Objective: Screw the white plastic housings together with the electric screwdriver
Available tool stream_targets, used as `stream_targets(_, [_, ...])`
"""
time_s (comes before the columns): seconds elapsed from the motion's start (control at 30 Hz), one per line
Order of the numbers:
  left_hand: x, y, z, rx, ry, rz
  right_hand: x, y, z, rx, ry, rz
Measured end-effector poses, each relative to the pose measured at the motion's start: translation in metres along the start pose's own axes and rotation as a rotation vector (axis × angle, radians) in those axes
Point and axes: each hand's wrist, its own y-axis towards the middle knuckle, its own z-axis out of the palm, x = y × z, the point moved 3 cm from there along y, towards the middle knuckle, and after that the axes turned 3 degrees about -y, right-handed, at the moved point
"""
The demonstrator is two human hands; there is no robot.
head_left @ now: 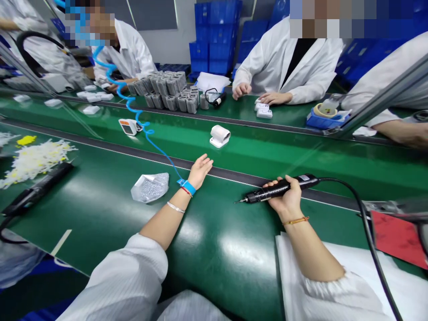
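Holding a black screwdriver (pixel 274 192) in curled fingers of the right hand (pixel 288 199), right of centre. Apparently reaching with the left hand (pixel 199 171) (open, empty) toward a white cuffed device (pixel 220 135), just above centre; likely calls for stretching farther.

Factory assembly line, by look of it — long green conveyor belt (pixel 177 136) set between green worktops (pixel 214 227), people in white coats (pixel 261 62) along far side. Matching grey rolled pieces (pixel 167 89) massed in rows, heap of small white and yellow parts (pixel 40 158), corded electric screwdriver (pixel 267 193) over near worktop — blue plastic crates (pixel 219 38) stacked high behind.
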Motion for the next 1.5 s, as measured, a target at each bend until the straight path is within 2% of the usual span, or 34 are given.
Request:
stream_targets(0.13, [0.005, -0.004, -0.003, 0.061, 0.181, 0.093, 0.000, 0.000, 0.001, 0.007, -0.002, -0.007])
stream_targets(0.27, [-0.003, -0.025, -0.006, 0.099, 0.601, 0.249, 0.001, -0.001, 0.002, 0.010, -0.004, -0.004])
stream_targets(0.37, [-0.028, -0.055, -0.015, 0.116, 1.081, 0.502, 0.001, -0.001, 0.002, 0.012, -0.003, 0.000])
stream_targets(0.43, [-0.053, -0.077, -0.029, 0.036, 1.374, 0.650, 0.001, 0.000, 0.002, 0.015, 0.000, 0.001])
stream_targets(0.47, [-0.066, -0.087, -0.039, -0.036, 1.486, 0.682, 0.001, 0.000, 0.002, 0.015, 0.002, 0.002])
stream_targets(0.53, [-0.091, -0.104, -0.063, -0.222, 1.651, 0.668, 0.001, 0.000, 0.002, 0.015, 0.006, 0.005])
stream_targets(0.63, [-0.115, -0.122, -0.102, -0.430, 1.845, 0.482, 0.001, 0.000, 0.002, 0.012, 0.007, 0.009])
stream_targets(0.7, [-0.117, -0.129, -0.120, -0.449, 1.951, 0.331, 0.001, 0.000, 0.002, 0.010, 0.005, 0.008])
stream_targets(0.8, [-0.110, -0.130, -0.130, -0.397, 2.039, 0.225, 0.001, 0.001, 0.002, 0.017, -0.003, 0.007])
stream_targets(1.03, [-0.103, -0.127, -0.125, -0.417, 2.046, 0.253, 0.001, 0.001, 0.002, 0.029, -0.011, 0.008])
stream_targets(1.17, [-0.109, -0.133, -0.125, -0.495, 2.008, 0.357, 0.001, 0.001, 0.002, 0.036, 0.005, 0.009])
stream_targets(1.27, [-0.111, -0.134, -0.111, -0.484, 1.954, 0.467, 0.001, 0.000, 0.003, 0.034, 0.014, 0.011])
stream_targets(1.33, [-0.103, -0.129, -0.090, -0.353, 1.876, 0.547, 0.001, 0.000, 0.003, 0.033, 0.014, 0.013])
stream_targets(1.4, [-0.085, -0.120, -0.060, -0.120, 1.785, 0.596, 0.001, -0.001, 0.003, 0.033, 0.014, 0.013])
stream_targets(1.5, [-0.044, -0.108, -0.007, 0.254, 1.689, 0.582, 0.001, -0.002, 0.003, 0.043, 0.014, 0.006])
